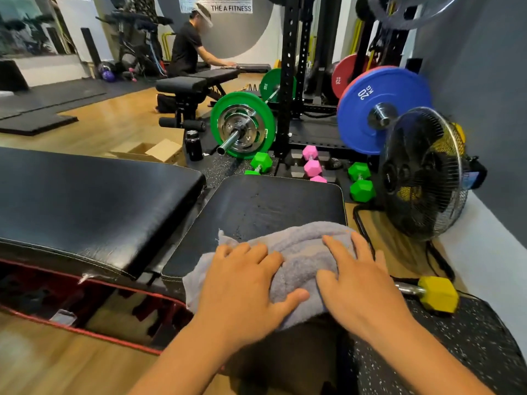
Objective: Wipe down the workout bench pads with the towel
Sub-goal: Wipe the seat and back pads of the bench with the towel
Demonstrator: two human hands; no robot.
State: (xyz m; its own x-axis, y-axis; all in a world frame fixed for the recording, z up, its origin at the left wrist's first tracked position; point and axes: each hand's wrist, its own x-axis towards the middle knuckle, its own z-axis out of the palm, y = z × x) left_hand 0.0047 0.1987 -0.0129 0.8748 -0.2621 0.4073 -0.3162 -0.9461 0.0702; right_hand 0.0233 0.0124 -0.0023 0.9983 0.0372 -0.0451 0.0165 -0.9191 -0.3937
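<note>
The towel [299, 252] is bunched along the near edge of the seat pad [271, 203]. It reaches from the near-left corner almost to the near-right corner, so its long axis runs side to side across the pad. Part of it is draped over that near edge.

It is pressed down by both hands. The left hand [245, 283] is laid on its left half and the right hand [359, 280] on its right half. The fingers [339, 246] are held straight and spread, and nothing is gripped (the left thumb also lies out flat on the cloth).

All fingertips are pointed toward the far edge, and the bare surface of the seat pad lies that way, directly beyond the towel. A push straight away from the body is therefore judged to be what the next stroke calls for.

The longer back pad [85, 195] is set just beside the seat pad on its left, across a narrow gap, so the left hand is the nearer one for it.
</note>
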